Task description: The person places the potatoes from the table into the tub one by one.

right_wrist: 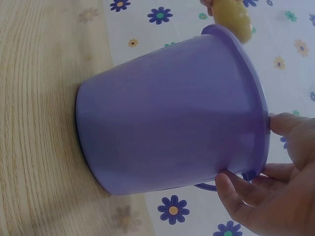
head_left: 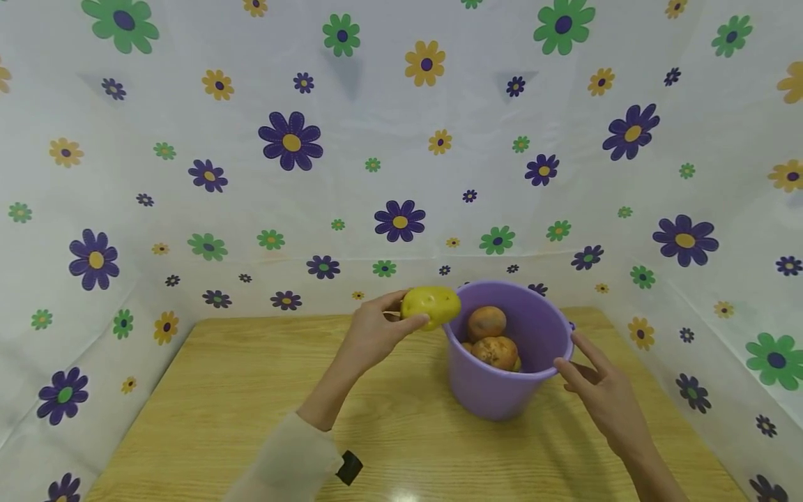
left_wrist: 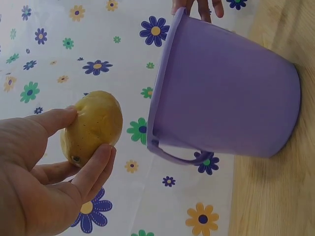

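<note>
My left hand (head_left: 375, 336) grips a yellow potato (head_left: 431, 307) between thumb and fingers, held up beside the left rim of a purple bucket (head_left: 495, 394). Up close in the left wrist view, the potato (left_wrist: 96, 128) has smooth skin with small dark specks. On the bucket's right side, my right hand (head_left: 603, 399) holds the rim, thumb at the edge and fingers against the outside, as the right wrist view shows. Inside the bucket lie several brownish, potato-like pieces (head_left: 495, 352), partly hidden by the wall. The bucket stands upright on the wooden table.
The wooden table (head_left: 251, 390) reaches back to a white flower-printed sheet (head_left: 351, 209) that hangs behind it and along both sides. A bucket handle (left_wrist: 179, 158) hangs down along the outer wall. A small black object (head_left: 349, 468) is by the left sleeve.
</note>
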Action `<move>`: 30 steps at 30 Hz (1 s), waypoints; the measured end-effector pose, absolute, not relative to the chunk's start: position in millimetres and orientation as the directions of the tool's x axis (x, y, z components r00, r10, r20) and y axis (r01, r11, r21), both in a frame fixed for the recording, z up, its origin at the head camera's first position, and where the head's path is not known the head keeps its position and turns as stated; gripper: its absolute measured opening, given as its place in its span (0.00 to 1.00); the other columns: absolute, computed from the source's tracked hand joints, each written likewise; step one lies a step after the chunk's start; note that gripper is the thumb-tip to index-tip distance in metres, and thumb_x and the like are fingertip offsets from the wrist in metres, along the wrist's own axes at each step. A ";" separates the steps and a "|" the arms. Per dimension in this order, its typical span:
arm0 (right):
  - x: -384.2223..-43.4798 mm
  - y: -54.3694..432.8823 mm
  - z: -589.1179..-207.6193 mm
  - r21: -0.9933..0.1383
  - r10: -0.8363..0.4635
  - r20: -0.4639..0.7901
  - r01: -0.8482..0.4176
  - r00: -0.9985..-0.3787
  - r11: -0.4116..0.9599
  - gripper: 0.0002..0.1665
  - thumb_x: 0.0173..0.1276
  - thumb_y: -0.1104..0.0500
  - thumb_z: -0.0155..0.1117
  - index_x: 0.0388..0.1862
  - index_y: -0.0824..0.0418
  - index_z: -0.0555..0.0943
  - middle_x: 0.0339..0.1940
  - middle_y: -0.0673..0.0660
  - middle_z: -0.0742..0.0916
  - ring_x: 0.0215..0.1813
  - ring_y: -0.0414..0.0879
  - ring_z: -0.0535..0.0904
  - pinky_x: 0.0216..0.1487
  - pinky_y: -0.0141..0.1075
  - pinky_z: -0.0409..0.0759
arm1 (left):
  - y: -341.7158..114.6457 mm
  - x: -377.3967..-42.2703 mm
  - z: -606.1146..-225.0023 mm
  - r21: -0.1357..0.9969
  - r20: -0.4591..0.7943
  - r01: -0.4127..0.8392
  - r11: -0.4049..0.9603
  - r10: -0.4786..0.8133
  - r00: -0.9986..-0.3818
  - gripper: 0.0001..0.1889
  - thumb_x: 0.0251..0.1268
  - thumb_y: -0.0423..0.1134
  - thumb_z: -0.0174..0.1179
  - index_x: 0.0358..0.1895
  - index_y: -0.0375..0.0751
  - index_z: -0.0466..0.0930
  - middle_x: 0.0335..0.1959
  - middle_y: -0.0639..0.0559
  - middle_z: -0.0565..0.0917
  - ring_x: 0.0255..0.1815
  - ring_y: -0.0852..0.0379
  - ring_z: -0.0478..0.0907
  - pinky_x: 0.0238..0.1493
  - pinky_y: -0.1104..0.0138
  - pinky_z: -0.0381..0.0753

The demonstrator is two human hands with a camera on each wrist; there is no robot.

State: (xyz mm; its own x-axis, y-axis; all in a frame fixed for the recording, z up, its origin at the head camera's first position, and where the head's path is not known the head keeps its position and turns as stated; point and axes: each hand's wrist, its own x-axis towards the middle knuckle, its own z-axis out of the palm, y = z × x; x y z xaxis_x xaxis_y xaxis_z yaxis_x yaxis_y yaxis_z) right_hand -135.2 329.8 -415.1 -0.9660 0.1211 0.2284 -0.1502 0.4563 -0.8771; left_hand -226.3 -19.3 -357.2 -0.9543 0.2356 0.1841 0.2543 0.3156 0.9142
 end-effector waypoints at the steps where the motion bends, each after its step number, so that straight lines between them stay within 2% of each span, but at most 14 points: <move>1: -135.1 329.9 -415.2 -0.878 0.122 0.227 -0.149 -0.966 0.455 0.39 0.79 0.54 0.63 0.83 0.59 0.60 0.83 0.66 0.62 0.55 0.24 0.79 0.46 0.27 0.84 | -15.9 -226.7 -356.8 0.914 0.184 0.255 0.314 0.239 -0.953 0.33 0.63 0.49 0.74 0.70 0.41 0.78 0.53 0.45 0.86 0.47 0.49 0.85 0.42 0.63 0.88; 6: -134.3 330.4 -414.8 -0.876 0.126 0.224 -0.143 -0.966 0.461 0.40 0.79 0.52 0.63 0.83 0.59 0.60 0.82 0.66 0.62 0.55 0.25 0.80 0.46 0.27 0.84 | -0.7 -226.2 -353.1 0.914 0.193 0.273 0.300 0.269 -0.943 0.30 0.64 0.48 0.74 0.67 0.41 0.81 0.53 0.45 0.86 0.48 0.48 0.86 0.43 0.63 0.88; 11: -133.9 329.2 -413.7 -0.883 0.119 0.226 -0.152 -0.967 0.445 0.39 0.80 0.54 0.62 0.83 0.59 0.60 0.83 0.67 0.61 0.54 0.23 0.79 0.46 0.28 0.85 | 13.2 -225.7 -351.3 0.906 0.203 0.294 0.306 0.298 -0.933 0.26 0.64 0.49 0.73 0.63 0.43 0.83 0.54 0.47 0.86 0.49 0.49 0.85 0.42 0.65 0.88; 20: -134.5 328.9 -413.1 -0.878 0.123 0.220 -0.141 -0.968 0.458 0.41 0.79 0.51 0.63 0.84 0.59 0.59 0.83 0.66 0.61 0.53 0.23 0.79 0.46 0.26 0.84 | 39.4 -226.3 -352.1 0.887 0.166 0.279 0.367 0.311 -0.936 0.31 0.63 0.54 0.73 0.66 0.44 0.82 0.54 0.51 0.86 0.52 0.53 0.84 0.47 0.64 0.86; 27: -134.7 329.1 -413.1 -0.881 0.121 0.223 -0.147 -0.967 0.450 0.40 0.79 0.51 0.63 0.83 0.58 0.60 0.83 0.65 0.61 0.54 0.24 0.79 0.46 0.26 0.84 | 60.6 -224.0 -350.8 0.879 0.159 0.283 0.384 0.323 -0.933 0.28 0.62 0.55 0.74 0.60 0.42 0.86 0.45 0.54 0.87 0.46 0.57 0.83 0.45 0.67 0.85; 30: -134.1 329.6 -413.0 -0.881 0.122 0.218 -0.141 -0.968 0.452 0.40 0.79 0.51 0.62 0.84 0.58 0.60 0.83 0.65 0.61 0.54 0.23 0.79 0.46 0.26 0.84 | 70.5 -223.2 -351.7 0.882 0.126 0.256 0.395 0.326 -0.937 0.28 0.61 0.56 0.74 0.60 0.43 0.86 0.44 0.56 0.87 0.44 0.60 0.82 0.45 0.67 0.84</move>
